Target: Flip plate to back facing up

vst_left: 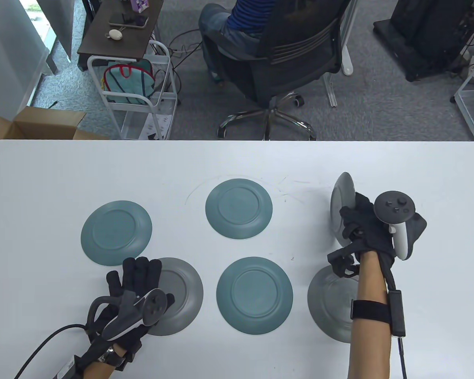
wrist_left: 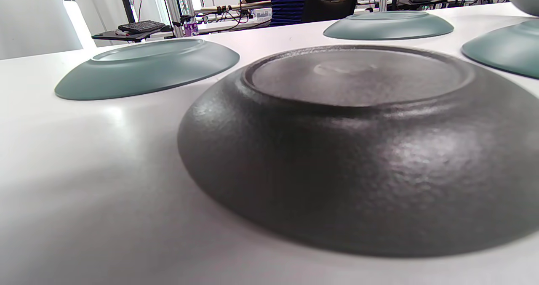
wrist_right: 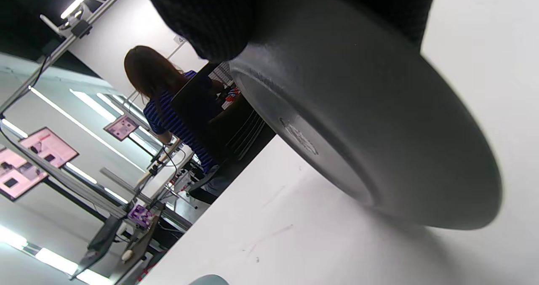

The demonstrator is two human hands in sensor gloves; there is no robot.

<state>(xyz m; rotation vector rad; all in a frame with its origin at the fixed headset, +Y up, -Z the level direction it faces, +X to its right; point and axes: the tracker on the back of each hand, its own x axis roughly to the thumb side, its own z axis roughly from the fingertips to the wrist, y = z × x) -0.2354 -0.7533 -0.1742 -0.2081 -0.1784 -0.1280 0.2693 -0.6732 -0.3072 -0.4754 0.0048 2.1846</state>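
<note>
While the right hand [vst_left: 365,231] grips it, the matte grey plate [vst_left: 341,201] stands on edge, footed back facing left; left hand [vst_left: 132,284] rests flat.

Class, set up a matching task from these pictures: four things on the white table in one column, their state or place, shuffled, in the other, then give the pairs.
Things:
1. grey round plate at the far right
2. grey round plate at the near left
3. teal round plate farthest from the person
4. grey round plate at the near right

States:
A. partly under the right forearm
B. tipped on edge, gripped by the right hand
C. untouched, back up
D. under the left hand

Pairs: 1-B, 2-D, 3-C, 4-A
</note>
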